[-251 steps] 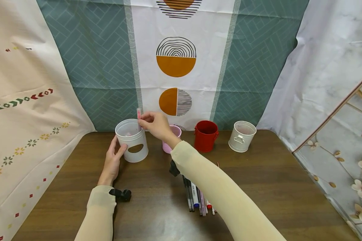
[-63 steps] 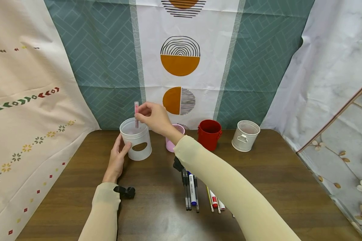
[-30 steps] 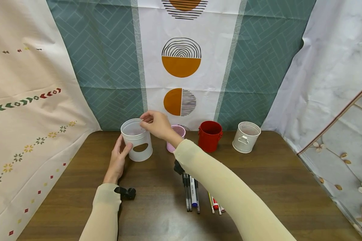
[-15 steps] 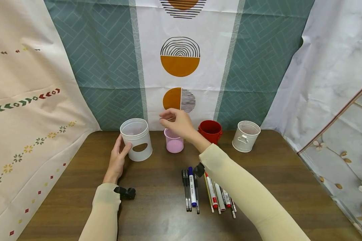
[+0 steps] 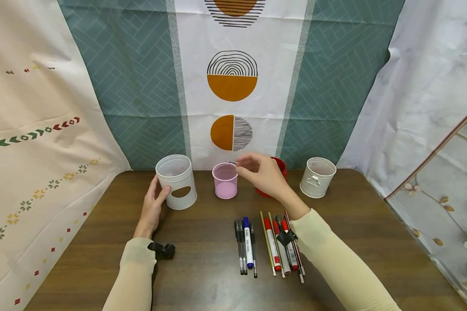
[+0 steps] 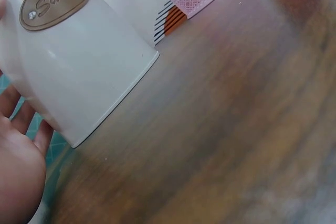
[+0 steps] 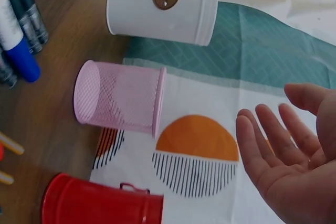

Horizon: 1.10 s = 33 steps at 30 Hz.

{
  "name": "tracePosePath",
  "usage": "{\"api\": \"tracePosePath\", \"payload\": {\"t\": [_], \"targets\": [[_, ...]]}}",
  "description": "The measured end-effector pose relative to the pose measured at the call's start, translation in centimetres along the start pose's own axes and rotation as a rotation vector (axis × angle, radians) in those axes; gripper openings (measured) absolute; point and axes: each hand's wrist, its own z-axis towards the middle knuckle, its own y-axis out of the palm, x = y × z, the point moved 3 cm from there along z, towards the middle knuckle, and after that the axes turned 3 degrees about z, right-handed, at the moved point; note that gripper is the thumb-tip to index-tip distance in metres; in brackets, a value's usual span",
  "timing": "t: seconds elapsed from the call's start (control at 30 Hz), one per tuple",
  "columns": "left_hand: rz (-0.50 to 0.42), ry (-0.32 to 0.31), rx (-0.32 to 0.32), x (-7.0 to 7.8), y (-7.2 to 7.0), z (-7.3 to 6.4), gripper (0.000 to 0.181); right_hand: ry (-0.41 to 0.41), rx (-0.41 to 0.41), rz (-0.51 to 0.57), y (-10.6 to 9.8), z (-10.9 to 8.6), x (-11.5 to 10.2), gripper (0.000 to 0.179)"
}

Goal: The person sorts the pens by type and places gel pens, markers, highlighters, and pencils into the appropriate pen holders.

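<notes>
My left hand (image 5: 149,209) holds a tall white pail (image 5: 177,196) at the left, thumb at its front and fingers round its side. The left wrist view shows its brown oval plaque (image 6: 55,2) lettered "Sweet". My right hand (image 5: 263,173) is raised with nothing in it, fingers loosely bent. It overlaps the red bucket (image 5: 281,166) in the head view, just right of the pink mesh pen cup (image 5: 225,188). In the right wrist view, the fingers (image 7: 275,140) point towards the backdrop.
A small white bucket (image 5: 318,178) stands at the right rear. On the table, black pens flank a blue-capped marker (image 5: 248,246). Right of them lie red-capped markers (image 5: 272,246) and several pencils (image 5: 266,242), partly under my right wrist. A patterned cloth (image 5: 233,86) hangs behind.
My right hand lowered a pink, clear-ended pen into the white pail and let go, then moved right past the mesh cup. The lilac pens beside the black ones are gone from the table.
</notes>
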Motion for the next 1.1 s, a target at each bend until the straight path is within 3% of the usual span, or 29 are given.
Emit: {"api": "tracePosePath", "payload": {"t": [0.53,0.8,1.1], "targets": [[-0.008,0.007,0.001,-0.5,0.6,-0.3,0.068,0.069,0.094,0.062,-4.2,-6.7,4.0,0.032],[0.007,0.023,0.014,0.3,0.1,-0.3,0.066,0.072,0.115,0.045,-5.5,-6.9,5.0,0.032],[0.030,0.053,0.049,2.8,-0.2,0.1,0.067,0.083,0.132,0.029,-6.0,-7.1,5.3,0.033]]}}
